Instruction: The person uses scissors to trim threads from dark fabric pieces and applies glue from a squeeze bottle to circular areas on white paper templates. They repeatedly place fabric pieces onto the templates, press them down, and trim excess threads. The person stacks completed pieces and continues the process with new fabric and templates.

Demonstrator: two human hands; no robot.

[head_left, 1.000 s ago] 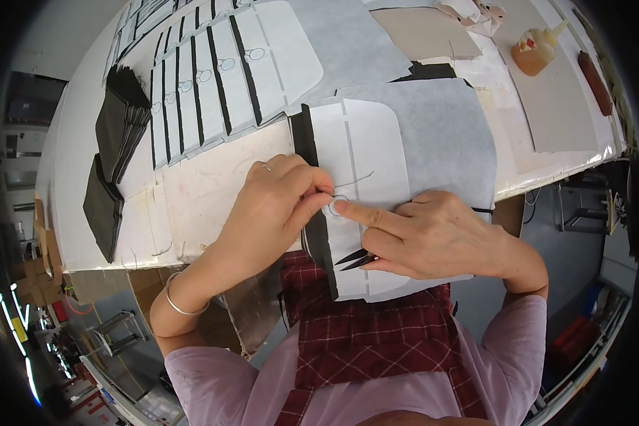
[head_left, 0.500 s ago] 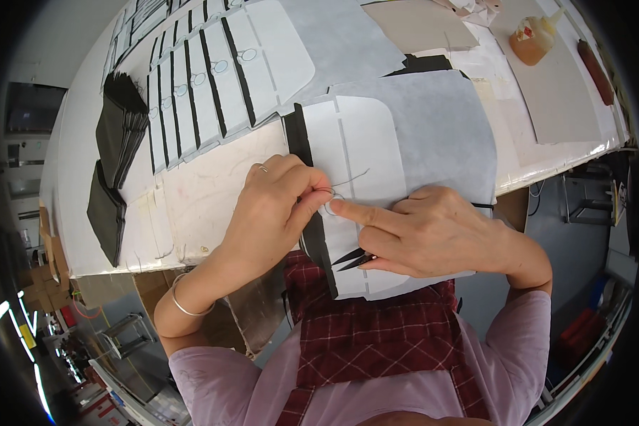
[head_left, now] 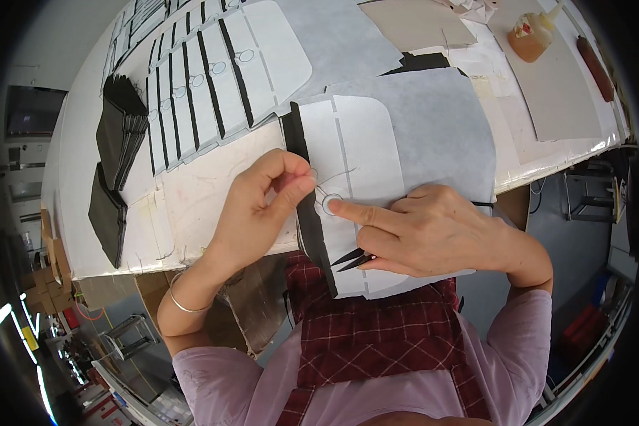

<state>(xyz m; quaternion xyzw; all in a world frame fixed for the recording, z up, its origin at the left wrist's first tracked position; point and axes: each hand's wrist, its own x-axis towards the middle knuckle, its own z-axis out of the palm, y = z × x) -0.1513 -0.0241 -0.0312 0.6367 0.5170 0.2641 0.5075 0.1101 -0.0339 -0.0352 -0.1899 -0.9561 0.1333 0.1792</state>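
A pale fabric panel (head_left: 440, 113) with a white piece (head_left: 366, 135) and a black edge strip (head_left: 299, 142) lies in front of me, its near end past the table edge. Above the black strip, my left hand (head_left: 259, 206) pinches a thin dark thread (head_left: 341, 173) between thumb and index finger. The thread runs toward a small ringed disc (head_left: 329, 201) on the white piece. My right hand (head_left: 437, 231) presses its extended index fingertip on that disc. Its other fingers curl round black thread snips (head_left: 353, 260), whose pointed blades stand apart over the panel. The snips' handles are hidden in the palm.
Overlapping panels with black strips and ringed discs (head_left: 219, 67) lie farther up the white table (head_left: 213, 177). Folded black pieces (head_left: 117, 131) stand at the left. Grey board (head_left: 554, 106), an amber liquid bottle (head_left: 530, 39) and a dark red-brown tool (head_left: 595, 69) are at right.
My left hand has moved left, off the disc, drawing the thread with it. The ringed disc shows more fully now. My right hand and the snips stay nearly still.
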